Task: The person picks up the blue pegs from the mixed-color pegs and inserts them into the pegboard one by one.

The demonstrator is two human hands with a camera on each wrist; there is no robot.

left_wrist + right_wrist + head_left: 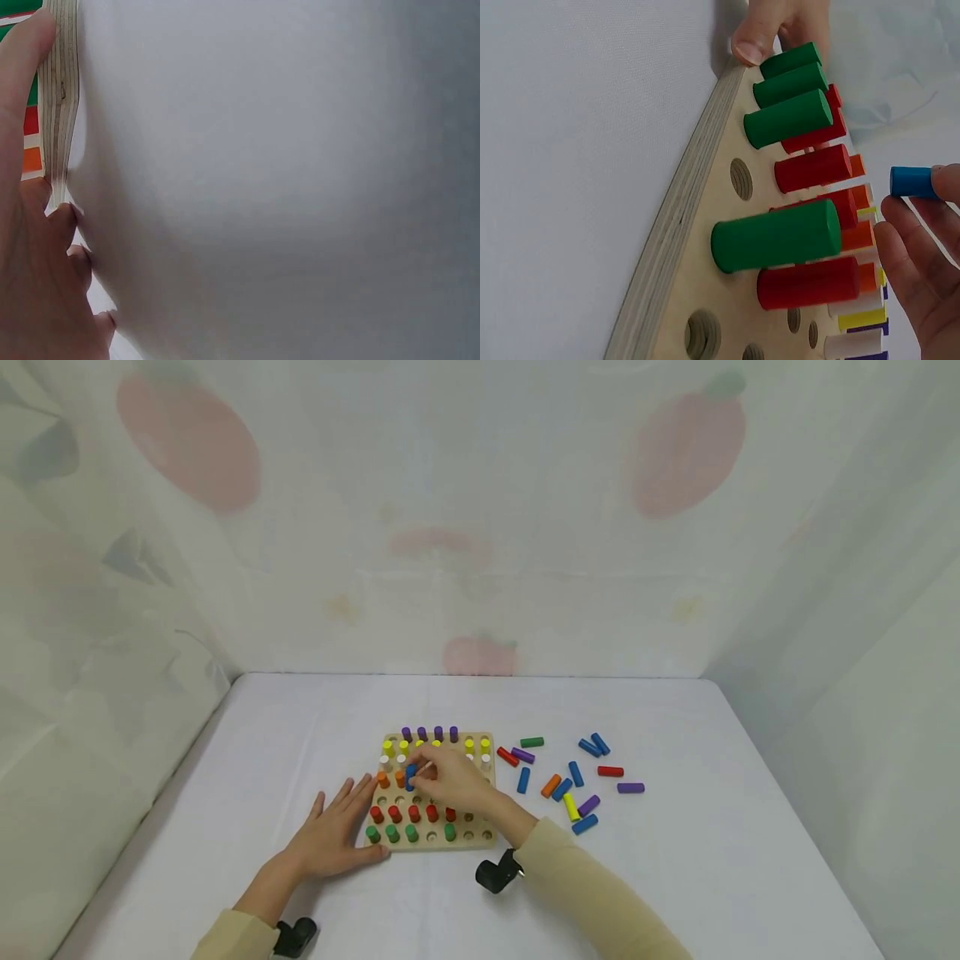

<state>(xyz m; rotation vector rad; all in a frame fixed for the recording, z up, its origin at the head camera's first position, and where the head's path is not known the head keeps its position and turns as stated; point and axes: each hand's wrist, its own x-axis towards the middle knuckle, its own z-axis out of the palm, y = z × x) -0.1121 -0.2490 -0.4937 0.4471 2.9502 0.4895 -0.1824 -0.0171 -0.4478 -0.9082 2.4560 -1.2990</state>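
Observation:
My right hand (pixel 454 778) pinches a blue peg (pixel 911 182) between thumb and fingers, above the wooden pegboard (pixel 476 842). Under that hand part of the board is hidden. The left hand (pixel 330 837) lies at the board's left side, fingers spread and fairly straight, its thumb on the near left corner. Pegs stand upright in coloured rows: purple at the back, then yellow, white and orange, with red and green nearer. Between orange and red runs a row of bare holes. A hole shows between the green pegs (pixel 787 118) and another green peg (pixel 776 236).
Right of the board, loose pegs lie scattered on the white table (pixel 720 852): several blue ones, including one blue peg (pixel 585 824), plus an orange peg (pixel 551 785), a yellow peg (pixel 572 807), a green peg (pixel 532 742), red and purple ones. Printed curtains surround the table.

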